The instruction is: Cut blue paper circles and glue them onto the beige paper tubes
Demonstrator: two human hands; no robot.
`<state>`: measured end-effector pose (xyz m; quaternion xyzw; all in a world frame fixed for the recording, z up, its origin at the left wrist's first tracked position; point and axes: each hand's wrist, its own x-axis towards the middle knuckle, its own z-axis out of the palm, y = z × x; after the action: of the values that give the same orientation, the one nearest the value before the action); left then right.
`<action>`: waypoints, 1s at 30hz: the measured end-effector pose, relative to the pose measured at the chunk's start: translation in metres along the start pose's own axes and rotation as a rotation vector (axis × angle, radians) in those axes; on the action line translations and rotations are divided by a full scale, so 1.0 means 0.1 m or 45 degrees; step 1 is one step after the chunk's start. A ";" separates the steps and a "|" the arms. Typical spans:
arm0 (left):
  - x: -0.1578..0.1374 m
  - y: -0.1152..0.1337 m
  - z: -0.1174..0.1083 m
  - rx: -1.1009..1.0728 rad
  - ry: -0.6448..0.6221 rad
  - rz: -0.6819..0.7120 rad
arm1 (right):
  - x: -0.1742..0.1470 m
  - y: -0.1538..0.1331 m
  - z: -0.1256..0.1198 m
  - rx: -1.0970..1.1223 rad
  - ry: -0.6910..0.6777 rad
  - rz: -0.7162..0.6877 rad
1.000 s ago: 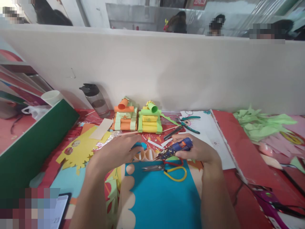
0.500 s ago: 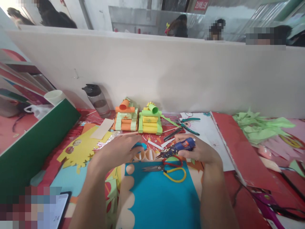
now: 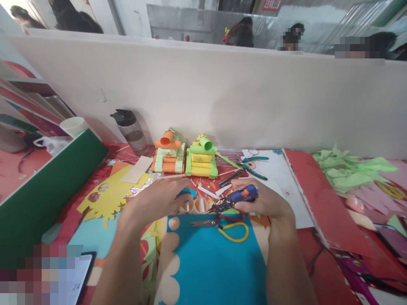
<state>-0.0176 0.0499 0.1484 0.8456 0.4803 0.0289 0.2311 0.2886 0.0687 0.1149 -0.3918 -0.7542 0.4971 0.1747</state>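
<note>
My right hand point(image 3: 262, 199) is wrapped around a dark blue patterned glue gun point(image 3: 235, 198), its nozzle slanting down to the left. Close to that nozzle are peach paper rolls point(image 3: 201, 205), standing along the top edge of a blue sheet point(image 3: 219, 267). My left hand point(image 3: 165, 195) reaches in from the other side, its fingers closed on a blue paper piece point(image 3: 188, 194) beside the rolls; its fingertips are partly hidden. Below the glue gun, scissors point(image 3: 219, 223) with one red and one yellow handle lie on the sheet. Peach scallops point(image 3: 170, 264) line the sheet's left side.
Two paper models, one orange point(image 3: 168, 154) and one green-yellow point(image 3: 202, 159), stand near the white partition point(image 3: 190, 84). A water bottle point(image 3: 130, 131) is left of them. Pliers point(image 3: 254, 165) lie on white paper. A green board point(image 3: 54, 173) rises at left; a phone point(image 3: 78, 275) lies nearer.
The glue gun and my right hand have shifted very slightly left. My left hand stays almost still at the rolls. The whole view has tilted a little.
</note>
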 end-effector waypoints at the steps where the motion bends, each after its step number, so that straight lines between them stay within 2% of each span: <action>1: 0.00 0.00 0.00 0.002 -0.002 -0.003 | 0.01 -0.01 0.01 -0.010 -0.003 -0.004; 10: 0.01 -0.03 0.03 0.024 0.032 0.025 | 0.10 0.00 0.06 -0.066 -0.013 -0.092; 21: 0.01 -0.05 0.05 0.022 0.041 0.044 | 0.12 0.00 0.12 -0.012 0.020 -0.019; 30: 0.00 -0.02 0.02 0.012 0.018 0.028 | 0.17 -0.01 0.14 -0.112 0.054 -0.072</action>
<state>-0.0191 0.0498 0.1456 0.8518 0.4727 0.0350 0.2232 0.2689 0.0729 0.1078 -0.3879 -0.7823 0.4500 0.1871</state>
